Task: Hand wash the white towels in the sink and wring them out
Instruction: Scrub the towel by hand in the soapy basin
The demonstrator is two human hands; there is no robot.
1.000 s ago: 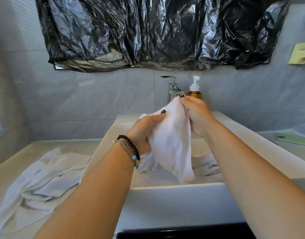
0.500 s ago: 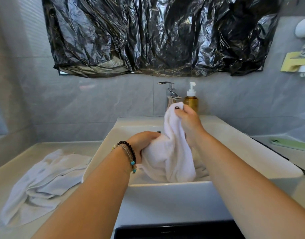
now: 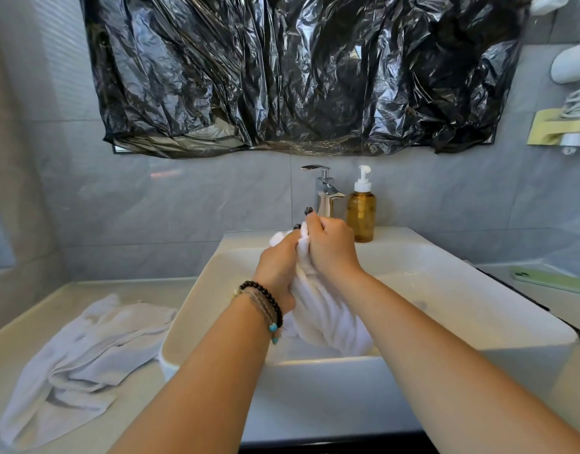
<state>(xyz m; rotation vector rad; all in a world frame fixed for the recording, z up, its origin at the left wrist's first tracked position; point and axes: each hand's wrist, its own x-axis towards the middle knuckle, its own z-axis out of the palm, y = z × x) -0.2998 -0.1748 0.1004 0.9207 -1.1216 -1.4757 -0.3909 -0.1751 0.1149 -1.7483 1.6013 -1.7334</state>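
Observation:
A white towel (image 3: 324,316) hangs bunched over the white sink (image 3: 452,299), its lower end down in the basin. My left hand (image 3: 277,263), with bead bracelets on the wrist, grips the towel's upper part from the left. My right hand (image 3: 331,247) grips the same upper part from the right, knuckles almost against the left hand. A second white towel (image 3: 82,358) lies crumpled on the counter left of the sink.
A chrome faucet (image 3: 324,191) and an amber soap pump bottle (image 3: 361,208) stand at the back of the sink. A green phone (image 3: 550,279) lies on the counter at right. Black plastic sheeting (image 3: 298,70) covers the mirror above.
My hands have come together at the towel's top and lowered toward the basin. The towel, spread between them earlier, is now bunched into a narrow bundle.

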